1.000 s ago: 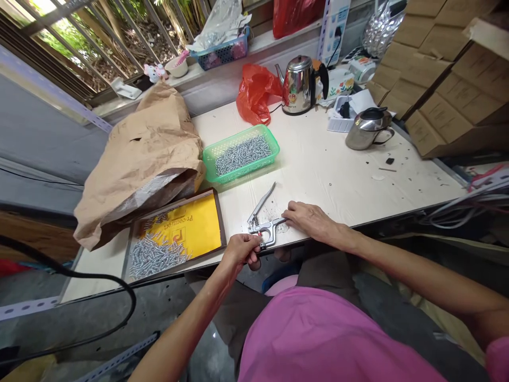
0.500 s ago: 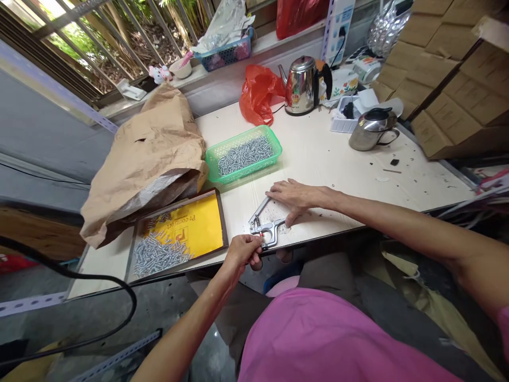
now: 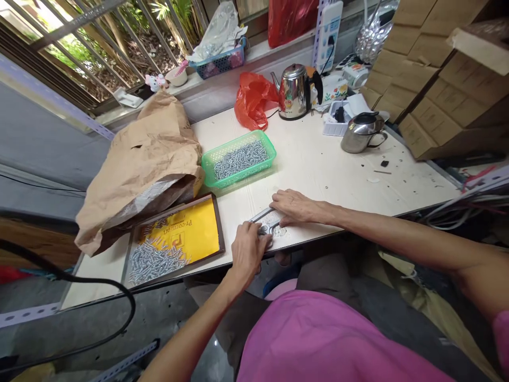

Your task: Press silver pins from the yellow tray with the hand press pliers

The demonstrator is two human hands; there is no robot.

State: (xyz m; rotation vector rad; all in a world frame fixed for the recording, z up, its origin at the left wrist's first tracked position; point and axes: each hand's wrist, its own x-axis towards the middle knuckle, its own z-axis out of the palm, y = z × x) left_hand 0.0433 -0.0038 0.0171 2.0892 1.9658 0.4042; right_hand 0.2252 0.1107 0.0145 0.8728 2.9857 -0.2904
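Newly rolled over, my left hand [image 3: 248, 246] grips the pliers [image 3: 263, 229]; my right hand [image 3: 293, 206] clasps their handles [image 3: 261, 215]; uneven squeezing risks slipping.

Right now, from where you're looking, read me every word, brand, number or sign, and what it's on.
"Pr-com…": on the yellow sheet in the tray; its last letters are unclear.
Too small or blurred to read: the marks on the kettle, the power strip and the cardboard boxes.
I can make out no numbers.
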